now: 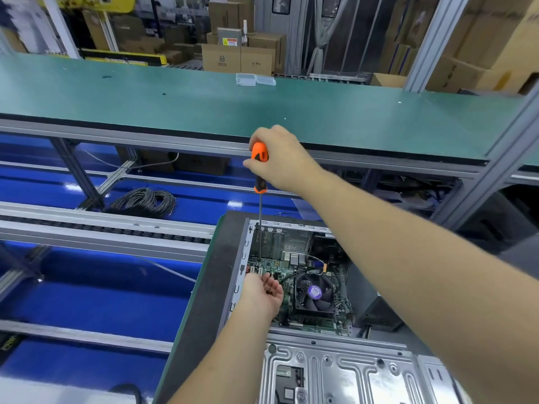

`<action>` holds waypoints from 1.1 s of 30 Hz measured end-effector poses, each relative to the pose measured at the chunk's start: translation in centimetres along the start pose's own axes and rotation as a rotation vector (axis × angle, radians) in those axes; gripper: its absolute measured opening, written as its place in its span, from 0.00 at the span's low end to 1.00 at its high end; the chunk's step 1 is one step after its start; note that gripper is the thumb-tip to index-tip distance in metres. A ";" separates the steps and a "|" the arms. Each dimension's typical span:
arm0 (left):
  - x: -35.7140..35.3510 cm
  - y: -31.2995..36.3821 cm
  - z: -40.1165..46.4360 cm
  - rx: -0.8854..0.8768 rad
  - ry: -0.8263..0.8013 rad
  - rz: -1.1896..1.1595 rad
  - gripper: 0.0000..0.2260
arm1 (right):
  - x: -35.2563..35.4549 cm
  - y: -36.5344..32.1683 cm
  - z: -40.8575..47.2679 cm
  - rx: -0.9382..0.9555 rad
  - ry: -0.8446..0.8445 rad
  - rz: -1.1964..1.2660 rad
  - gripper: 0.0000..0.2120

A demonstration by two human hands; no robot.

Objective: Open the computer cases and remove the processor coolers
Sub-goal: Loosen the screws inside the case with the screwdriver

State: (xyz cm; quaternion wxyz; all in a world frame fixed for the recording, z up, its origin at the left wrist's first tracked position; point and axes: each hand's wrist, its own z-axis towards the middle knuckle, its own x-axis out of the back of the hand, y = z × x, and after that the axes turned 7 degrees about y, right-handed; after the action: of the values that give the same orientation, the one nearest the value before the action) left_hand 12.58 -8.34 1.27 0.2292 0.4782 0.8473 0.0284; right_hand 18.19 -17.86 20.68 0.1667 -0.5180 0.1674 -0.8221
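Observation:
An open computer case (291, 228) lies on its side, its green motherboard (280, 269) exposed. The black processor cooler (313, 293), a fan with a purple hub label, sits on the board. My right hand (280, 158) grips the orange and black handle of a long screwdriver (259, 170); its shaft stands upright with the tip down at the board's far left corner. My left hand (262, 293) hovers palm up inside the case just left of the cooler, fingers loosely curled, with what look like small dark screws in the palm.
The case rests on a dark mat (204, 287) over a conveyor line. A grey metal drive cage (335, 371) fills the case's near end. A long green bench (204, 106) runs behind, with clear plastic boxes (255, 79) on it. A cable coil (145, 201) lies on the blue floor.

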 end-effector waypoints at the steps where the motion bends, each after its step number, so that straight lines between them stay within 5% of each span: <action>1: -0.1 0.0 0.0 0.000 0.004 0.005 0.16 | -0.7 0.2 -0.8 -0.023 0.074 0.063 0.15; 6: -0.3 0.0 0.2 -0.011 0.016 0.017 0.17 | -2.9 0.9 -4.0 -0.018 0.235 0.363 0.22; 12: -0.2 0.0 0.3 -0.006 0.029 0.017 0.17 | -2.7 1.5 -4.1 -0.048 0.369 0.222 0.19; 16: -0.3 0.0 0.4 -0.021 0.026 0.019 0.17 | -2.2 1.3 -3.6 -0.036 0.197 0.366 0.23; 21: -0.4 0.0 0.5 -0.050 0.023 0.048 0.16 | -2.9 0.6 -3.4 -0.051 0.376 0.252 0.18; 25: -0.4 0.0 0.7 -0.052 0.019 0.045 0.15 | -3.1 0.7 -3.4 -0.059 0.245 0.413 0.19; 29: -0.4 -0.1 0.8 -0.058 0.010 0.034 0.15 | -3.4 0.9 -3.8 -0.023 0.432 0.169 0.17; 33: -0.3 -0.1 0.8 -0.063 0.011 0.035 0.15 | -3.2 1.4 -4.1 -0.093 0.323 0.401 0.23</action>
State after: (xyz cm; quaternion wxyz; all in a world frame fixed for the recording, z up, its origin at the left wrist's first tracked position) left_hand 12.95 -8.74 0.64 0.2391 0.4852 0.8388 0.0617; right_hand 15.93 -17.23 15.83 0.2735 -0.3434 0.3290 -0.8361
